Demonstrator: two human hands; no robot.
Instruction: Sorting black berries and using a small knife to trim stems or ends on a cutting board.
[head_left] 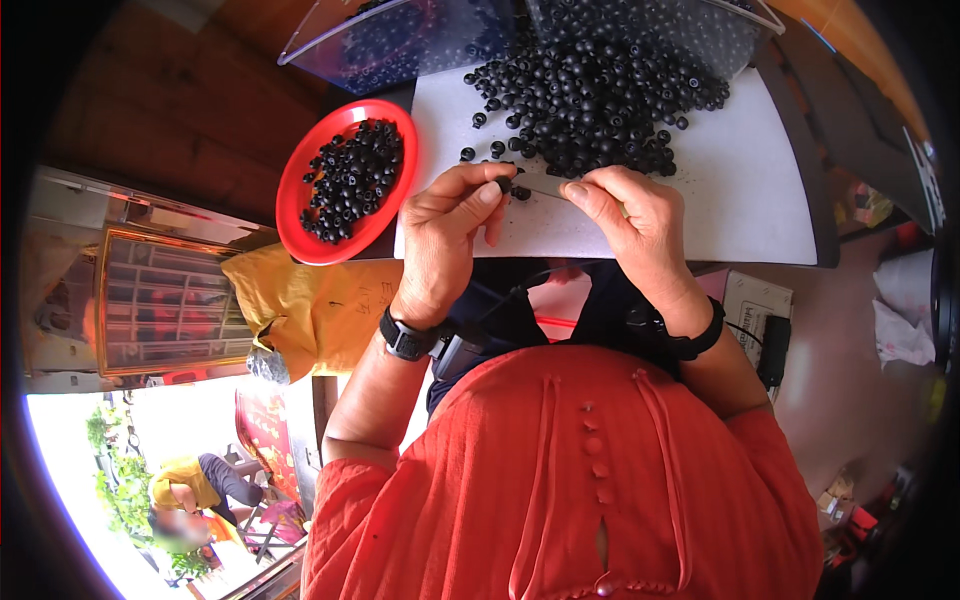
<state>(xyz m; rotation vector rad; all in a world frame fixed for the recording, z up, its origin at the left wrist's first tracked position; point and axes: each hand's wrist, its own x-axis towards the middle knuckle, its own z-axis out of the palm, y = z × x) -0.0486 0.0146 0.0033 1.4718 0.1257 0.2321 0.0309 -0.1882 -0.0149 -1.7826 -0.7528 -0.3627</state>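
My left hand (447,228) pinches a small black rubber piece (504,184) between thumb and forefinger. My right hand (633,218) grips a thin grey metal tool (545,186) whose tip meets that piece. Both hands hover over a white board (740,190). A heap of several small black round pieces (590,90) lies on the board just beyond the fingers. A red bowl (300,215) at the left holds more of the same black pieces (352,178). Each wrist carries a black band.
Clear plastic bins (400,45) with more black pieces stand behind the board. A yellow bag (310,305) lies below the red bowl. A white box (755,305) sits under the board's right edge. Another person crouches outdoors at the lower left.
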